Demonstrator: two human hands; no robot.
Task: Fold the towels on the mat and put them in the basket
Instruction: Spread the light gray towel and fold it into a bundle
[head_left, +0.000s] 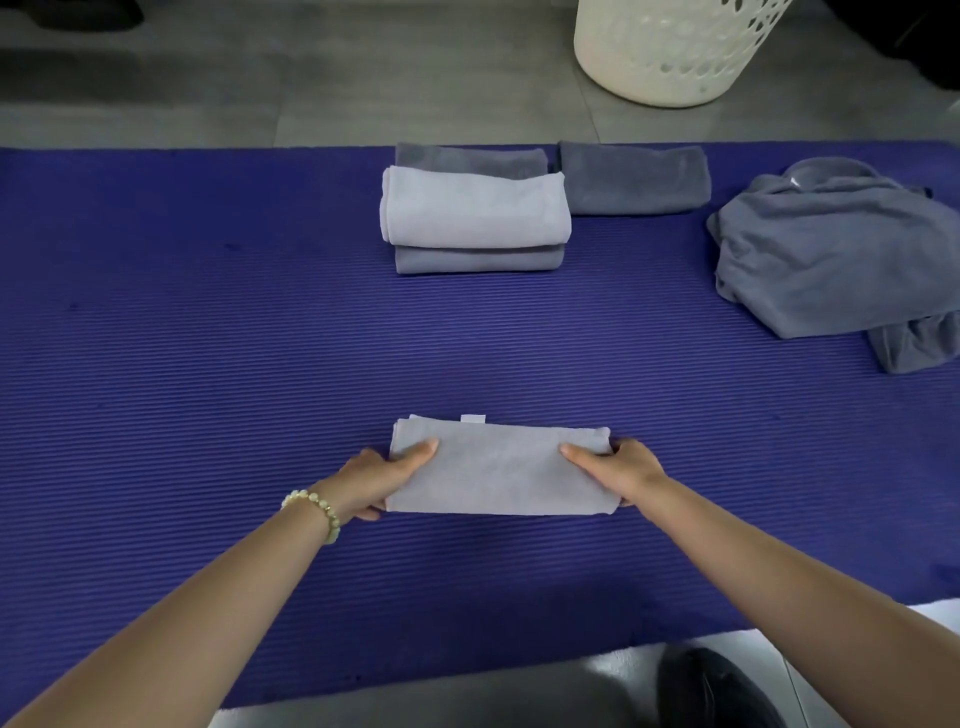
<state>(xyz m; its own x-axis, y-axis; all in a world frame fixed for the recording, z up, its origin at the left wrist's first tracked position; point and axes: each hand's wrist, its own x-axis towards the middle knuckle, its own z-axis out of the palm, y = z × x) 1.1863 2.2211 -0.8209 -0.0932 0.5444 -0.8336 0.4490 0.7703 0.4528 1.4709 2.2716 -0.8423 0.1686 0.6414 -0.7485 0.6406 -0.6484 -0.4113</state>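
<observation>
A folded light grey towel (498, 470) lies on the purple mat (208, 338) in front of me. My left hand (382, 480) grips its left end, thumb on top and fingers beneath. My right hand (618, 467) grips its right end the same way. Farther back sits a stack of folded towels (475, 218), light grey on top of darker ones, with one dark grey folded towel (634, 179) beside it. A heap of unfolded dark grey towels (841, 260) lies at the right. The white perforated basket (670, 47) stands on the floor beyond the mat.
Grey tiled floor (311, 93) runs behind the mat. A dark shoe (711, 691) and my grey-clad leg (467, 696) show at the bottom edge. A bead bracelet (317, 512) circles my left wrist.
</observation>
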